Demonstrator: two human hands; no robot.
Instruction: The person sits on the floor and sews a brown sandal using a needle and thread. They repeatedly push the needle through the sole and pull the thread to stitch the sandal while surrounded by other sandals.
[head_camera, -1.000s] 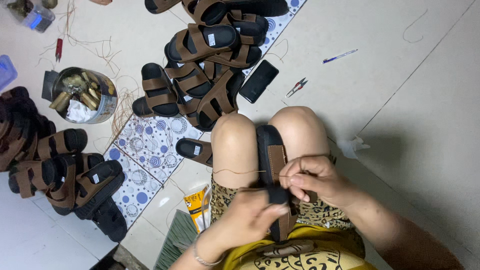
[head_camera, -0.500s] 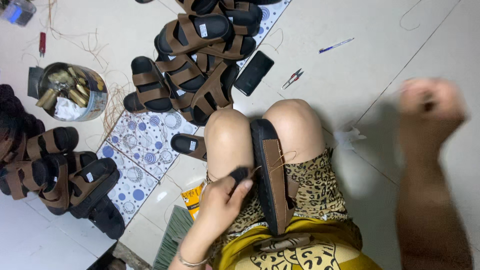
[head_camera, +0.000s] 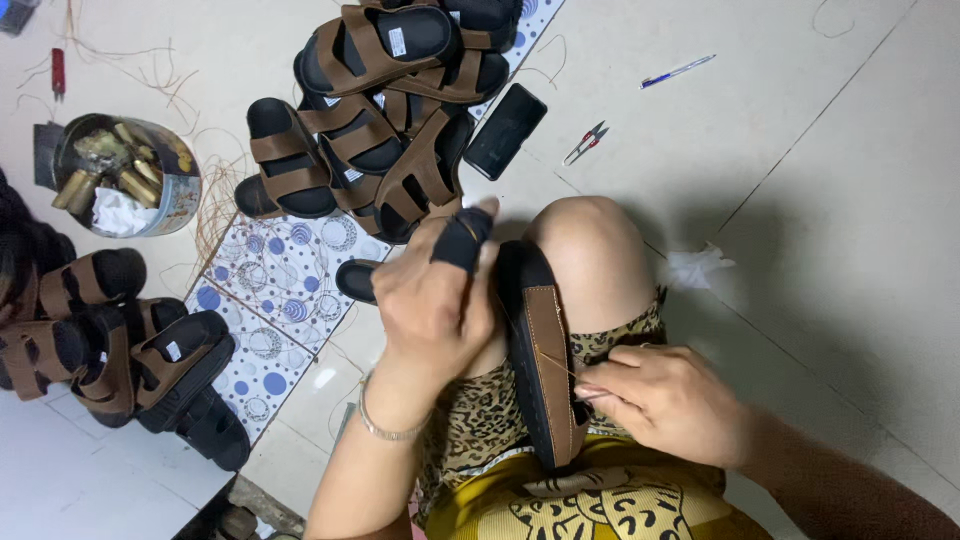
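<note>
A black-soled sandal with a brown strap (head_camera: 545, 360) stands on edge between my knees. My left hand (head_camera: 435, 300) is raised over the left knee, with a black finger guard on one finger, and rests against the sandal's toe end. My right hand (head_camera: 665, 400) sits by the sandal's heel end, fingers pinched together on what looks like a needle with a thin thread running to the brown strap.
A pile of brown and black sandals (head_camera: 385, 110) lies ahead, another pile (head_camera: 110, 345) at the left. Nearby are a tin of spools (head_camera: 125, 175), a black phone (head_camera: 505, 130), small snips (head_camera: 585, 143), a pen (head_camera: 678, 70) and a crumpled tissue (head_camera: 700, 268).
My right hand, raised high to the right half a second ago, has come back down to the sandal's heel end. My left hand has lifted toward the toe end.
</note>
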